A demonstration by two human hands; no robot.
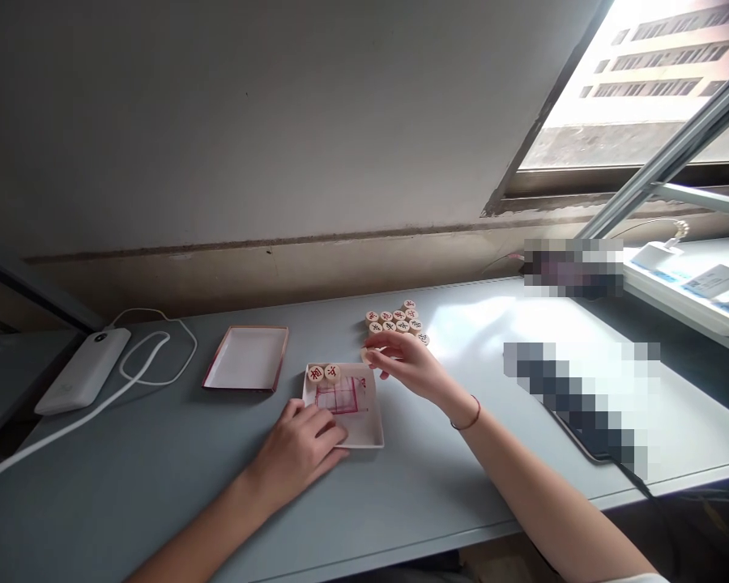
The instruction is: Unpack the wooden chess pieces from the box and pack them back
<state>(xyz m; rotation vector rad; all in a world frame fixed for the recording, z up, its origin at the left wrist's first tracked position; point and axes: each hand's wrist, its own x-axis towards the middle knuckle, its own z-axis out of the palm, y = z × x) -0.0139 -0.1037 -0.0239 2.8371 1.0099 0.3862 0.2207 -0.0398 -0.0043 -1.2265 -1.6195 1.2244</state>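
Observation:
A shallow white box [373,421] lies on the desk with a paper bearing a red printed grid inside. Two round Chinese chess pieces, one [315,373] beside the other [332,372], sit in its far left corner. My left hand [307,437] grips the box at its near left corner, fingers bent over the walls. Beyond the box's far right corner, my right hand [401,356] pinches a pale chess piece [368,355], partly hidden by the fingers. Just behind that hand stand several more chess pieces [390,326] in close rows, lettered faces up; the hand covers some.
An open box lid [246,359] lies left of the box. Farther left are a white power bank [85,372] and its white cable [106,403]. A dark, partly blurred-out device [592,437] lies at right, near a metal shelf frame [662,154]. A wall [249,146] bounds the desk's back.

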